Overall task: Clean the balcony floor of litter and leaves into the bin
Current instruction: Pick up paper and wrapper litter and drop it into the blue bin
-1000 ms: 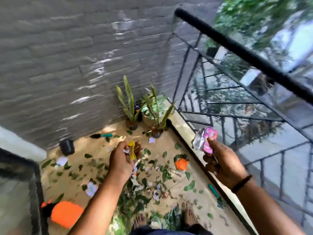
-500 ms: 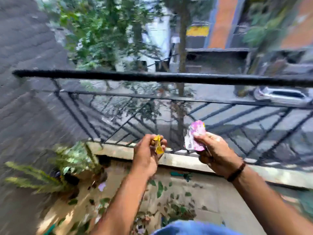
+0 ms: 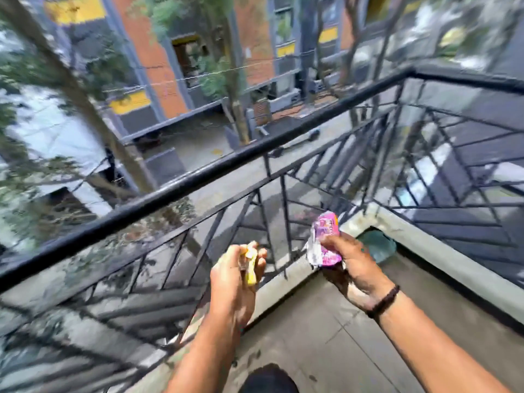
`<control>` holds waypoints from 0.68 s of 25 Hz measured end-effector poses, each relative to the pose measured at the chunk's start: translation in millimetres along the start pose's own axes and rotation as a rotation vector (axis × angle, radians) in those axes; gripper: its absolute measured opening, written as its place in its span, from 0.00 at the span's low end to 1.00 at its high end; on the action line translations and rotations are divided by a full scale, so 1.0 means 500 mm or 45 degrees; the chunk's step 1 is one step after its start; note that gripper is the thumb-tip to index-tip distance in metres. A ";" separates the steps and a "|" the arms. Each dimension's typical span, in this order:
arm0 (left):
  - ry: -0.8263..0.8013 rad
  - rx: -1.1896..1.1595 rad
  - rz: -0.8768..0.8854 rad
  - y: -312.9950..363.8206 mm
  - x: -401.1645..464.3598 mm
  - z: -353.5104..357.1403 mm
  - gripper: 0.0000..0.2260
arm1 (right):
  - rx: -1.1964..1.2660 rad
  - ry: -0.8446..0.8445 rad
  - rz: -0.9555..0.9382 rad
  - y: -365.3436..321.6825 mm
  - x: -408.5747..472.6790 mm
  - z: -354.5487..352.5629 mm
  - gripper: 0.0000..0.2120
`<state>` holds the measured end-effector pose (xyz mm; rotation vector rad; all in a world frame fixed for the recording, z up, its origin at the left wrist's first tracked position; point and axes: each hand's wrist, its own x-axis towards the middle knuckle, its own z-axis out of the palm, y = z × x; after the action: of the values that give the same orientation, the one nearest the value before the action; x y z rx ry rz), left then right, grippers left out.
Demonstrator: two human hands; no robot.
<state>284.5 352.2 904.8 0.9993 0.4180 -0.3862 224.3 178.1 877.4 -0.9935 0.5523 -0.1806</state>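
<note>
The left hand (image 3: pixel 235 282) pinched a yellow wrapper (image 3: pixel 250 268) while, at its two o'clock, the right hand (image 3: pixel 354 268) clutched a pink wrapper (image 3: pixel 326 239).

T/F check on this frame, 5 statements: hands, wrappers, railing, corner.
1. The right hand holds a pink wrapper. True.
2. The left hand is empty. False: it grips a yellow wrapper.
3. Both hands rest on the railing. False: they are held in the air on the balcony side of it, touching nothing but the wrappers.
4. A dark band sits on the right wrist. True.
5. The two wrappers touch each other. False: they are clearly apart, one in each hand.
</note>
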 end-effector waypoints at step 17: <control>-0.753 0.657 -0.572 -0.293 0.216 0.511 0.07 | 0.274 0.895 -0.393 -0.205 0.075 -0.355 0.07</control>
<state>345.0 47.0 866.0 1.2234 -0.0111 -1.2040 174.7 -24.5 874.3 -0.7847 0.9911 -0.8683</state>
